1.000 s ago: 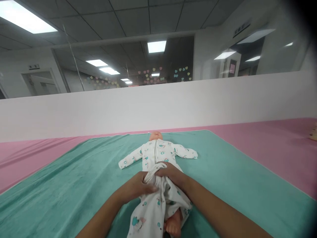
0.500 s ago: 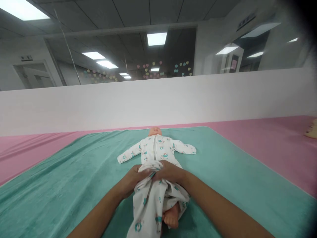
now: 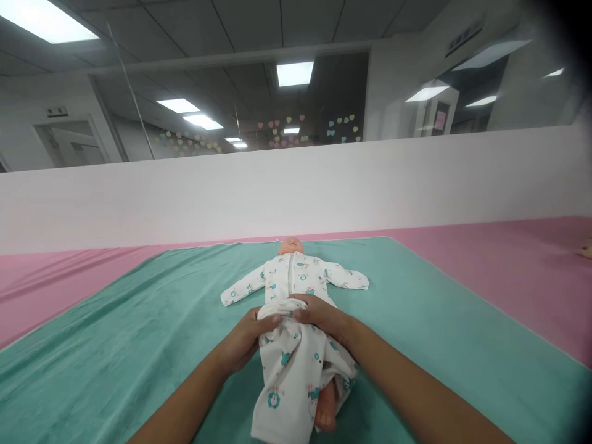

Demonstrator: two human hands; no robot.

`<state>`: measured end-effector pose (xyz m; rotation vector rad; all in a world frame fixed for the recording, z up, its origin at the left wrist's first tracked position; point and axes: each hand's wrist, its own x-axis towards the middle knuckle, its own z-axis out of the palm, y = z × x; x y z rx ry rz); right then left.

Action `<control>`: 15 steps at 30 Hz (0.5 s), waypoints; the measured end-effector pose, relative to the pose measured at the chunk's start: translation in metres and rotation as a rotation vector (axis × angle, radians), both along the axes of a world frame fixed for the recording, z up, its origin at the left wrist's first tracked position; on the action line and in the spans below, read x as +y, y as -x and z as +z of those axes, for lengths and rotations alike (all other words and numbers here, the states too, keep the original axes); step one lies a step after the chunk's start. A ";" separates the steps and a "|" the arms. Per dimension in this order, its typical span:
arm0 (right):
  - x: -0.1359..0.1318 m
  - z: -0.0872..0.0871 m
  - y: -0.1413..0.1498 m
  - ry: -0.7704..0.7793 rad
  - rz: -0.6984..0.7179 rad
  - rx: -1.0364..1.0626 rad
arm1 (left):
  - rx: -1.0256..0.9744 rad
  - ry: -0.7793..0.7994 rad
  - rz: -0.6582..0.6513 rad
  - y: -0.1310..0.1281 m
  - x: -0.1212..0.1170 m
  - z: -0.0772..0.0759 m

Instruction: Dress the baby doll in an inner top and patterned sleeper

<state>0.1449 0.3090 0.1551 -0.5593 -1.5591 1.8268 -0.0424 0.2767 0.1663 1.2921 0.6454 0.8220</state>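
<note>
A baby doll (image 3: 291,246) lies on its back, head away from me, arms spread out, dressed in a white sleepsuit (image 3: 291,364) with a teal and pink print. My left hand (image 3: 243,340) and my right hand (image 3: 321,316) both grip the bunched fabric at the doll's waist, their fingertips close together. Below them the loose lower part of the suit lies over the legs. One bare doll foot (image 3: 326,410) sticks out beside that fabric, and the other foot is hidden.
The doll lies on a teal towel (image 3: 129,320) spread over a pink mat (image 3: 485,271). A low white wall (image 3: 296,191) runs behind the mat, topped by glass with heart stickers (image 3: 305,129). A small beige object (image 3: 586,250) sits at the mat's right edge.
The lower part of the suit has slid toward me and lies flatter over the legs, covering more of them. My hands have moved slightly up the doll, and the view has tilted a little.
</note>
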 end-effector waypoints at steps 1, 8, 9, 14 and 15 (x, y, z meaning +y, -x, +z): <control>-0.001 0.001 0.000 0.005 0.016 -0.002 | -0.012 0.006 -0.009 -0.001 -0.001 0.001; -0.009 0.010 0.000 -0.027 0.068 -0.103 | -0.106 0.053 -0.018 -0.001 0.001 -0.007; -0.010 0.011 0.001 -0.033 0.061 -0.124 | -0.109 0.056 -0.024 0.000 0.002 -0.008; -0.011 0.011 0.000 -0.073 0.040 -0.166 | -0.085 0.049 -0.033 0.001 0.002 -0.007; -0.010 0.011 0.000 -0.081 0.031 -0.174 | -0.076 0.048 -0.033 0.001 0.002 -0.006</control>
